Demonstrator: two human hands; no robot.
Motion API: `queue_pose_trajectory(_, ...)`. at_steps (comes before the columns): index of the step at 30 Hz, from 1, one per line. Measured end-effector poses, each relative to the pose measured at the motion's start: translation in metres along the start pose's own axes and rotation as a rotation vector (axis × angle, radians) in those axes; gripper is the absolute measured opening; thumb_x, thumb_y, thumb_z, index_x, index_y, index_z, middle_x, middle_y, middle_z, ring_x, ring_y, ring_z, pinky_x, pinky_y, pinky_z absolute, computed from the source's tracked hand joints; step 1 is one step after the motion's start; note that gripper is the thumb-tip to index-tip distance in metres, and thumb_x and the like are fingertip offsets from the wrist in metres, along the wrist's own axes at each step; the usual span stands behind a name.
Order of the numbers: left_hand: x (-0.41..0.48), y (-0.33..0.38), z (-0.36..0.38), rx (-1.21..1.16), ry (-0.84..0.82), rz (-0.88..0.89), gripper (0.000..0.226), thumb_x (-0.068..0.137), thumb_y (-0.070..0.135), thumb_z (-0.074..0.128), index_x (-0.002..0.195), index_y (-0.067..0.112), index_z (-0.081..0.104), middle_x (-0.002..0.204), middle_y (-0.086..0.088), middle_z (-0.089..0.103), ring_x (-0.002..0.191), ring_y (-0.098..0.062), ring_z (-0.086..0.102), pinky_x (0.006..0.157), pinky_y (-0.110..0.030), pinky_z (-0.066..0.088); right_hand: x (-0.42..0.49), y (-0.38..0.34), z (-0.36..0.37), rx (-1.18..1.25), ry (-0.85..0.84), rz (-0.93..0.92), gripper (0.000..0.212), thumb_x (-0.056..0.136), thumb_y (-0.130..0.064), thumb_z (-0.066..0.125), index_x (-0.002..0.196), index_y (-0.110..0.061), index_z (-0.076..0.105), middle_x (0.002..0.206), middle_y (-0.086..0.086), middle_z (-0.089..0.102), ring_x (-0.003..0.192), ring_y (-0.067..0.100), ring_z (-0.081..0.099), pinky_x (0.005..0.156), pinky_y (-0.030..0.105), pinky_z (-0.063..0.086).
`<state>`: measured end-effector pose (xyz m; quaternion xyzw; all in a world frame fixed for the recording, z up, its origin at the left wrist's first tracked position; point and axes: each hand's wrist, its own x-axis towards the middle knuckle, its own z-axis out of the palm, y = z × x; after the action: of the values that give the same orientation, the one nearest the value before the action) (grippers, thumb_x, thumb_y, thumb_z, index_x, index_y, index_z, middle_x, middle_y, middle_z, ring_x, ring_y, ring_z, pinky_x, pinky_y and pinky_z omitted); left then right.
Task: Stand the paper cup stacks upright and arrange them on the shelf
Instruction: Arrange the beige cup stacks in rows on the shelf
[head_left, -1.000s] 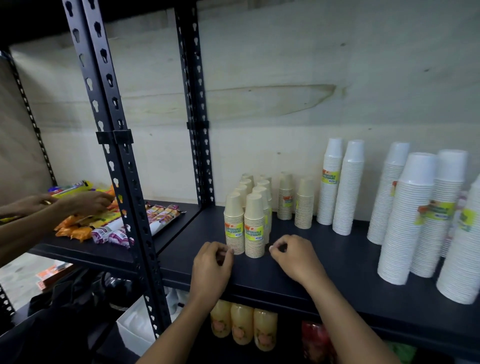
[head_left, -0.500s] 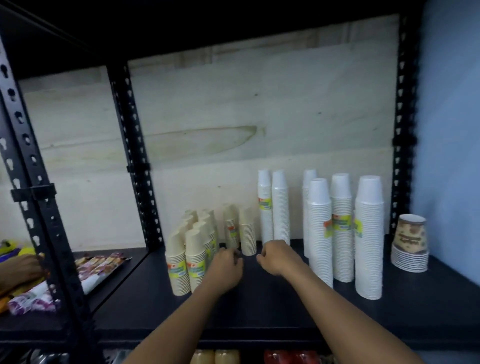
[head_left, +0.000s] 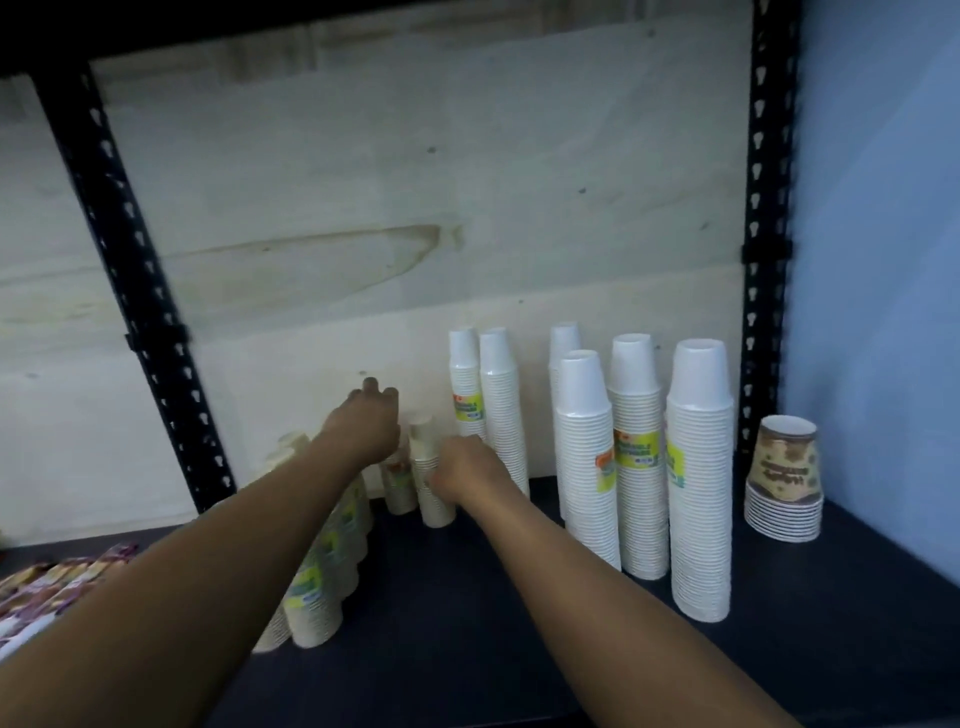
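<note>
**Rear cream stacks in hand, straightening under way**

Both arms reach toward 12 o'clock across the matte black shelf board (head_left: 519, 649). The left hand (head_left: 363, 431) sits over the top of a short cream paper cup stack (head_left: 400, 491) near the pale plywood back panel (head_left: 363, 208). The right hand (head_left: 462, 473) lies just at 3 o'clock of it, against the side of the neighbouring cream stack (head_left: 434, 499). The hands are close together but apart. Motion blur hides the fingers, so I cannot tell whether either hand actually grips its stack or only touches it.

Every stack in view stands upright, so the step looks like squaring and lining up these two rear stacks rather than lifting fallen ones. The next move probably calls for a light hold low on the ribbed sides and a short slide, keeping each column plumb.

- At 7 o'clock of the hands, a front cluster of cream stacks (head_left: 317, 608) with yellow-green labels, partly hidden by the left forearm.
- At 3 o'clock, six tall white paper cup stacks (head_left: 698, 493): tapered, finely ridged by nested rims and likely quick to topple.
- At the far right, a short brown printed cup stack (head_left: 784, 478).
- Foil snack packets (head_left: 52, 577) lie at 9 o'clock, beyond the black perforated steel upright (head_left: 140, 312).
</note>
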<state>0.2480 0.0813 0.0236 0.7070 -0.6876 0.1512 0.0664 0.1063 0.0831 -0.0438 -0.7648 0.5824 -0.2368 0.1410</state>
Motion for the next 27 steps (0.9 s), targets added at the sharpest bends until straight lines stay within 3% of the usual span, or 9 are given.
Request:
queue_pose_trajectory(6, 0.03, -0.02, 0.017, 0.039, -0.139, 0.037, 0.05, 0.094, 0.031, 0.059, 0.138, 0.011, 0.044, 0.132, -0.013, 0.047, 0.118, -0.031, 0.055, 0.094, -0.04, 0.049, 0.017, 0.002, 0.012, 0.132, -0.016, 0.025, 0.049, 0.092, -0.042, 0.064, 0.125, -0.007, 0.056, 0.123, 0.013, 0.062, 0.108, 0.033, 0.063, 0.072, 0.035, 0.045)
queue_pose_trajectory(13, 0.02, -0.009, 0.011, -0.067, -0.04, -0.012, 0.028, 0.09, 0.015, 0.062, 0.114, 0.014, 0.048, 0.107, -0.012, 0.051, 0.09, -0.029, 0.055, 0.074, -0.037, 0.048, 0.005, 0.006, 0.023, 0.281, 0.028, 0.023, 0.056, 0.091, -0.028, 0.069, 0.136, -0.007, 0.041, 0.131, 0.014, 0.056, 0.118, 0.033, 0.058, 0.091, 0.041, 0.052)
queue_pose_trajectory(18, -0.004, -0.001, -0.002, -0.182, 0.011, -0.033, 0.025, 0.087, 0.01, 0.064, 0.11, 0.015, 0.056, 0.103, -0.011, 0.056, 0.083, -0.027, 0.058, 0.065, -0.03, 0.043, -0.016, 0.008, 0.018, 0.41, 0.123, 0.037, 0.043, 0.092, -0.028, 0.069, 0.124, -0.009, 0.048, 0.123, 0.012, 0.062, 0.11, 0.029, 0.062, 0.091, 0.044, 0.055)
queue_pose_trajectory(22, -0.031, 0.001, -0.018, -0.336, 0.064, -0.033, 0.023, 0.084, 0.018, 0.072, 0.104, 0.018, 0.061, 0.084, -0.003, 0.054, 0.064, -0.016, 0.055, 0.05, -0.025, 0.035, -0.038, 0.006, 0.012, 0.48, 0.15, 0.038, 0.04, 0.091, -0.027, 0.067, 0.124, -0.014, 0.049, 0.122, 0.007, 0.063, 0.108, 0.025, 0.062, 0.091, 0.041, 0.054)
queue_pose_trajectory(27, -0.073, -0.002, -0.043, -0.416, 0.099, -0.02, 0.031, 0.08, 0.021, 0.076, 0.107, 0.019, 0.061, 0.1, -0.009, 0.061, 0.072, -0.018, 0.056, 0.055, -0.027, 0.038, -0.071, 0.01, -0.001, 0.539, 0.167, -0.015, 0.047, 0.088, -0.028, 0.067, 0.13, -0.015, 0.049, 0.123, 0.002, 0.064, 0.101, 0.016, 0.058, 0.081, 0.025, 0.043)
